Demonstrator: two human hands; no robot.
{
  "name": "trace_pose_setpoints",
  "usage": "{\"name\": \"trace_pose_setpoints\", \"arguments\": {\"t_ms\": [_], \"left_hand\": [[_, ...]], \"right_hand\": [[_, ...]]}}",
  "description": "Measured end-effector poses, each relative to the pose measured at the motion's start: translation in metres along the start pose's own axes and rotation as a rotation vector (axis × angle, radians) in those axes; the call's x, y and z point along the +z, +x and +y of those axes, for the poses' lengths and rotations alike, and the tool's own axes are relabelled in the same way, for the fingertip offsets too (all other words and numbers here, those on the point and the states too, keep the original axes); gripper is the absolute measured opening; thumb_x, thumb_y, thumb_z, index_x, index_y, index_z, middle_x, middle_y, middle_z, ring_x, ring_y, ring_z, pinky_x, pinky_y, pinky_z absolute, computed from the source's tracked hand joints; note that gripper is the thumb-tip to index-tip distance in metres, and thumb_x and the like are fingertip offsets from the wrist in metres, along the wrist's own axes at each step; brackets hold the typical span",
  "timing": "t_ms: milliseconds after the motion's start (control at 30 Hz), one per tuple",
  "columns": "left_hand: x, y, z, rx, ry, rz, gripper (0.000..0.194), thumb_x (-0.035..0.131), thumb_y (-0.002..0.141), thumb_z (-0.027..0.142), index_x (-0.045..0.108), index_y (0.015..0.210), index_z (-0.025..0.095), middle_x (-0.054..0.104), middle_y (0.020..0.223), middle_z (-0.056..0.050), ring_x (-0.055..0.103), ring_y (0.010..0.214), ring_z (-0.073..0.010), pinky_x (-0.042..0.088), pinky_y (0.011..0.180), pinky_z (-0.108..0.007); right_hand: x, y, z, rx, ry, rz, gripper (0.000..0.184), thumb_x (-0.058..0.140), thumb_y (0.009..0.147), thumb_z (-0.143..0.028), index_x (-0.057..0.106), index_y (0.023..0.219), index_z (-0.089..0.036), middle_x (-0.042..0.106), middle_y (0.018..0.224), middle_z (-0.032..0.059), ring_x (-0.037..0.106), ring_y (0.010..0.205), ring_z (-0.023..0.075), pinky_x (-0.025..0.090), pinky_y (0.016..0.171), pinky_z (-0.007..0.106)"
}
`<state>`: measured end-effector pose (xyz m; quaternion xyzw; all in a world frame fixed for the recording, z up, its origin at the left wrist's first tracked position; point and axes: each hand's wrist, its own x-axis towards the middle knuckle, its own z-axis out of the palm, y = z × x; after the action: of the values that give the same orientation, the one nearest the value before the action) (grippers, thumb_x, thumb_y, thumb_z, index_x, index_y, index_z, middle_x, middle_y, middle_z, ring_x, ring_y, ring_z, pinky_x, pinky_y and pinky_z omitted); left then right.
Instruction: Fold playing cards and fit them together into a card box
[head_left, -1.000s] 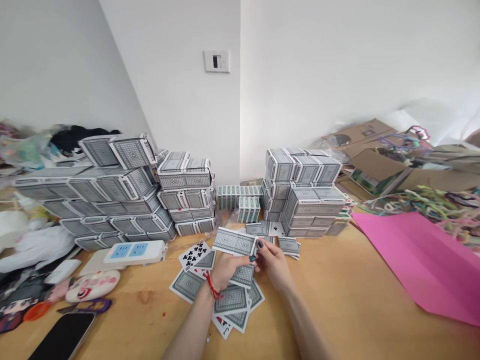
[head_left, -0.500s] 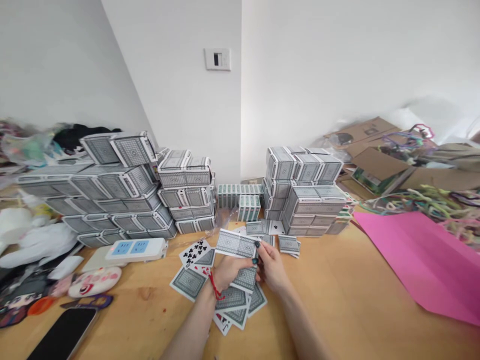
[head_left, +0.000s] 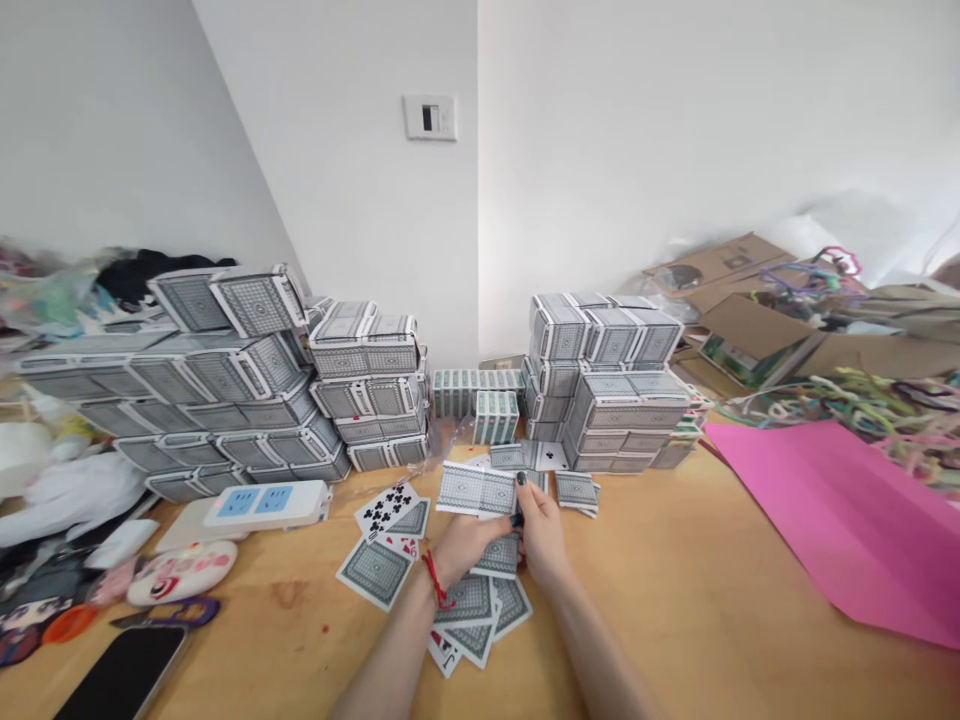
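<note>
Both hands close on a folded playing card [head_left: 471,488], its grey patterned back and crease facing me, above the table. My left hand [head_left: 466,548], with a red string at the wrist, grips it from below, the thumb pointing right. My right hand [head_left: 541,530] pinches its right end, the thumb on the near face; some fingertips are hidden. Another patterned card back [head_left: 499,556] shows just below the left thumb; whether it is held, I cannot tell. Loose playing cards [head_left: 375,572] lie fanned under and left of my hands. Small folded cards [head_left: 576,490] lie beyond my right hand.
Blocks of folded cards are stacked at left [head_left: 255,370], centre left [head_left: 367,385] and right [head_left: 630,400]. Boxed decks [head_left: 495,415] stand between them. A power strip [head_left: 266,503], scissors [head_left: 169,612] and phone [head_left: 124,672] lie left. Pink paper [head_left: 832,520] lies right.
The view has shifted slightly. My right thumb has moved a little up along the card's right end, and the card sits a bit more level; both hands keep hold.
</note>
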<state>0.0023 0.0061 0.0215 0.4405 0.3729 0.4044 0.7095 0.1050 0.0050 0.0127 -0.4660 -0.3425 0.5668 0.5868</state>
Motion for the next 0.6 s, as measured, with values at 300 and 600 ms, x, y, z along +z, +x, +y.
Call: {"name": "trace_pose_setpoints", "arguments": {"t_ms": [300,600], "left_hand": [[-0.0079,-0.0045,0.0029,-0.004,0.001,-0.043,0.035,0.059,0.068,0.028,0.060,0.101,0.015,0.066,0.088,-0.006,0.058,0.089,-0.0222,0.042,0.082,-0.035],[-0.0062,-0.0019,0.0049,-0.214,-0.193,0.060,0.032,0.055,0.069,0.022,0.058,0.098,0.010,0.065,0.060,-0.004,0.059,0.048,-0.0169,0.047,0.048,-0.028]], "right_hand": [[-0.0026,0.0042,-0.0069,-0.028,0.070,-0.005,0.036,0.059,0.067,-0.044,0.061,0.093,-0.019,0.059,0.064,-0.0022,0.051,0.051,0.0094,0.038,0.044,0.018],[-0.0078,0.0062,-0.0041,0.043,0.156,0.003,0.038,0.051,0.070,-0.049,0.061,0.089,-0.018,0.054,0.052,-0.0027,0.040,0.035,0.0073,0.027,0.031,0.018]]}}
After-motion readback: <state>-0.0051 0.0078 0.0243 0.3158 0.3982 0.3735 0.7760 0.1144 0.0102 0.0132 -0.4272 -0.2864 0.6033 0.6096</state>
